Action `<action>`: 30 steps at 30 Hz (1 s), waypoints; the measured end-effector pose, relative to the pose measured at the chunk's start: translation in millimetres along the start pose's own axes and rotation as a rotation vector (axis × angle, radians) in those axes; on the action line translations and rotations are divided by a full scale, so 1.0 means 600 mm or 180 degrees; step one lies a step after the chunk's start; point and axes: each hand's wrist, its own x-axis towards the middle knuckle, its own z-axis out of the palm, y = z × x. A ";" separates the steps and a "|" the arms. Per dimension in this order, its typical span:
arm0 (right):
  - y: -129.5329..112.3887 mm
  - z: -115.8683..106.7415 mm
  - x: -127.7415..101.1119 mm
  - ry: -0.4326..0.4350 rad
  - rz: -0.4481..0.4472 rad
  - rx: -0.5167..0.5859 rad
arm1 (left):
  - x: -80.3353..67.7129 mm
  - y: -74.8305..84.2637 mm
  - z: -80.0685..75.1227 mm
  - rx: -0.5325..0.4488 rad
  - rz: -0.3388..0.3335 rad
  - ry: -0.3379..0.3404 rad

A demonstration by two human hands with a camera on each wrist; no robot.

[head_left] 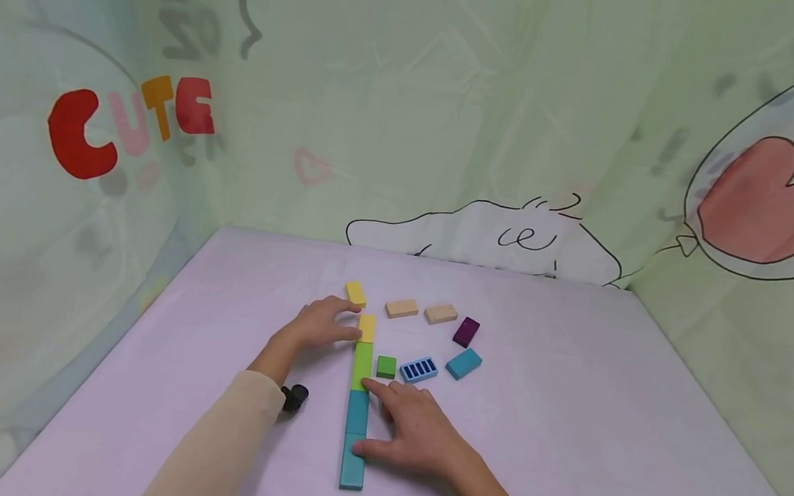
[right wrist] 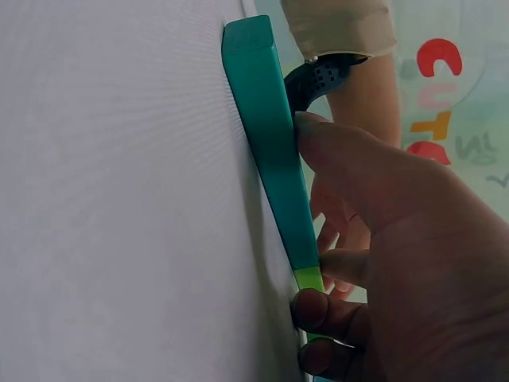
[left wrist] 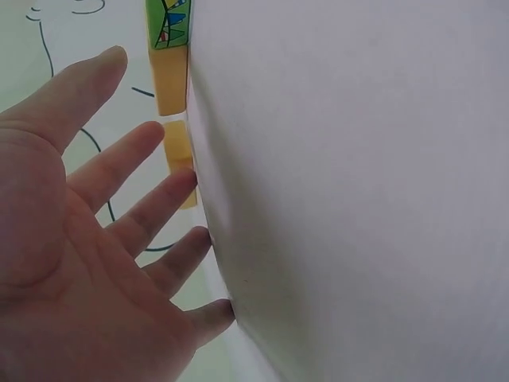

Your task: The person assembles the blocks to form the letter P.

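A straight row of blocks runs away from me in the head view: two teal blocks [head_left: 352, 469], a light green block [head_left: 362, 361] and a yellow block [head_left: 368, 327] at the far end. My left hand [head_left: 322, 324] hovers beside that end, thumb at the yellow block's left edge and fingers spread. Beyond its index finger lies a second yellow block [head_left: 355, 292], apart from the row. My right hand [head_left: 420, 428] rests along the row, index fingertip on the green block and thumb on the nearest teal one [right wrist: 266, 119].
Right of the row lie a small green block [head_left: 386, 366], a blue-striped block [head_left: 419, 369] and a loose teal block [head_left: 463, 363]. Farther back are two plain wooden blocks [head_left: 402, 308] and a dark purple block [head_left: 466, 332]. Printed cloth [head_left: 405, 112] stands around the table.
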 end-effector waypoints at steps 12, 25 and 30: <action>0.004 -0.004 0.003 0.0106 0.0060 0.0274 | 0.004 -0.007 0.000 -0.0387 0.0000 0.0310; 0.010 -0.019 0.030 0.0546 -0.0374 -0.0501 | 0.031 -0.032 0.003 -0.0490 -0.0071 0.0643; 0.010 -0.020 0.052 0.0146 -0.0287 -0.0383 | 0.048 -0.042 0.009 -0.0269 -0.0008 0.0570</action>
